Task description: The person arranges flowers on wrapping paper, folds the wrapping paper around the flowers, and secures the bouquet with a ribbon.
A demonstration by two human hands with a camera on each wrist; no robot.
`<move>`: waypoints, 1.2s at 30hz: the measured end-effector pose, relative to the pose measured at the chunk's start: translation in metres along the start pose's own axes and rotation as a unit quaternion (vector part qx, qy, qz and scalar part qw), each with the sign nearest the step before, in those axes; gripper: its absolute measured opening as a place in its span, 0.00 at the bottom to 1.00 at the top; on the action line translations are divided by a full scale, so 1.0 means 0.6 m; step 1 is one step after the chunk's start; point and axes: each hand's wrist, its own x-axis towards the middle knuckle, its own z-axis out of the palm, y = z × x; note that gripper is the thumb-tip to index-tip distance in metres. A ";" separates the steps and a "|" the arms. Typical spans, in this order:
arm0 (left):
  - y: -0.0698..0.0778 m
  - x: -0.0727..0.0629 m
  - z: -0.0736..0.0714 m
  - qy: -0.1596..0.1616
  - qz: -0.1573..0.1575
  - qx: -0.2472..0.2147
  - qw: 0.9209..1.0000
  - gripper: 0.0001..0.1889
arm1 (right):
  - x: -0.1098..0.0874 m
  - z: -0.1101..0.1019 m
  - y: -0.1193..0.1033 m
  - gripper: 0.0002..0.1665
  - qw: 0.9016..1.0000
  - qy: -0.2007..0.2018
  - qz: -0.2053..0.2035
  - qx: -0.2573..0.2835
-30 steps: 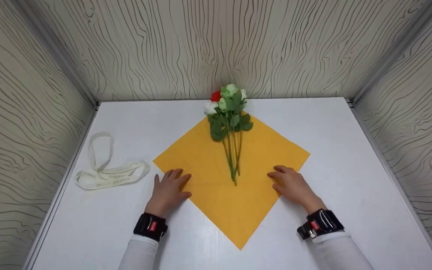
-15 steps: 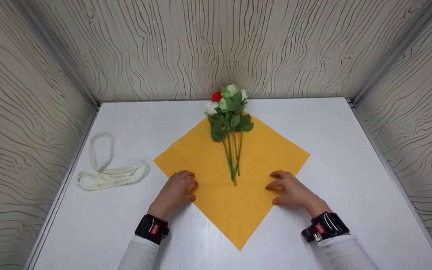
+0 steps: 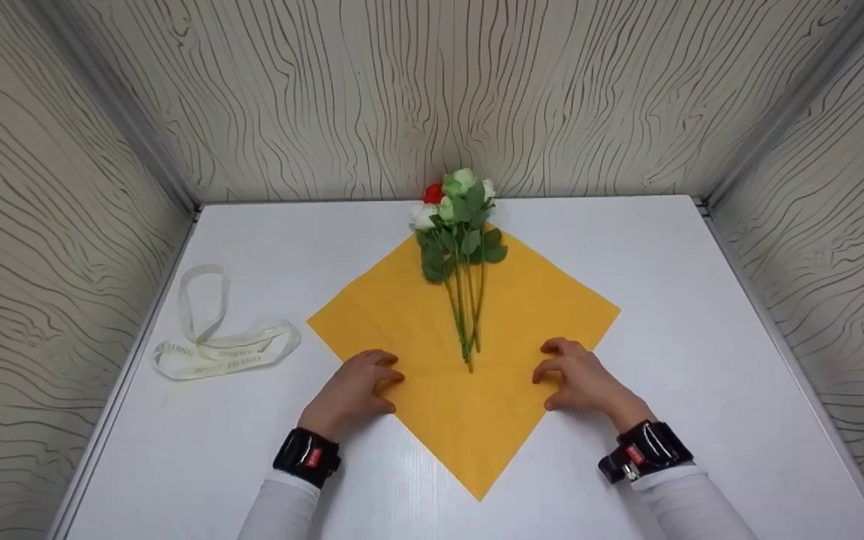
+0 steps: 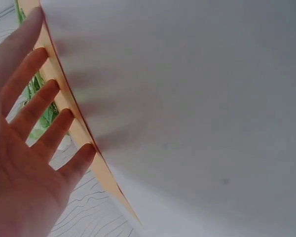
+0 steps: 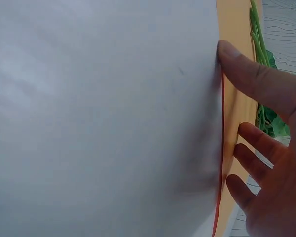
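A square sheet of yellow wrapping paper [image 3: 469,431] lies flat with one corner toward me. Several artificial roses [image 3: 466,206], white, pale green and one red, rest on its upper half, stems [image 3: 462,322] pointing down to the paper's middle. My left hand [image 3: 349,394] rests at the lower left edge, its spread fingertips touching the paper in the left wrist view. At the lower right edge is my right hand [image 3: 586,382], its fingers lightly bent over the paper. In the right wrist view the thumb [image 5: 256,79] is at the paper's edge. Neither hand grips anything.
A loosely looped pale ribbon [image 3: 233,365] with printed letters lies to the left on the white table [image 3: 709,360]. Wood-patterned panels [image 3: 327,97] rise behind the table and along both sides.
My left hand has slid right and slightly down along the paper's edge, its fingers drawn closer together. My right hand has moved slightly down. Paper, roses and ribbon stay put.
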 end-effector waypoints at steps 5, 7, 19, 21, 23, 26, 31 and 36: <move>-0.002 0.000 0.002 -0.003 -0.009 -0.003 1.000 0.25 | 0.007 0.001 0.002 0.16 1.000 0.013 -0.013 -0.013; -0.003 0.000 0.003 -0.006 -0.010 -0.002 1.000 0.26 | 0.009 0.001 0.003 0.13 1.000 0.018 -0.015 -0.012; -0.006 0.001 -0.004 0.012 -0.006 -0.039 0.999 0.23 | 0.019 -0.003 0.015 0.06 0.995 0.054 -0.041 0.067; -0.007 0.000 -0.007 0.010 -0.014 -0.052 0.998 0.22 | 0.019 -0.004 0.018 0.06 0.994 0.053 -0.045 0.084; -0.008 -0.001 -0.008 0.007 -0.023 -0.062 0.998 0.22 | 0.018 -0.003 0.021 0.07 0.992 0.050 -0.044 0.105; -0.008 -0.002 -0.009 0.006 -0.040 -0.069 0.997 0.22 | 0.014 -0.004 0.024 0.11 0.990 0.037 -0.042 0.127; -0.008 0.000 -0.007 0.011 -0.053 -0.065 0.996 0.23 | -0.004 -0.007 0.025 0.31 0.989 -0.004 -0.053 0.136; -0.004 -0.001 -0.007 -0.001 -0.072 -0.067 0.995 0.23 | -0.011 0.001 0.022 0.26 0.996 0.011 -0.064 0.065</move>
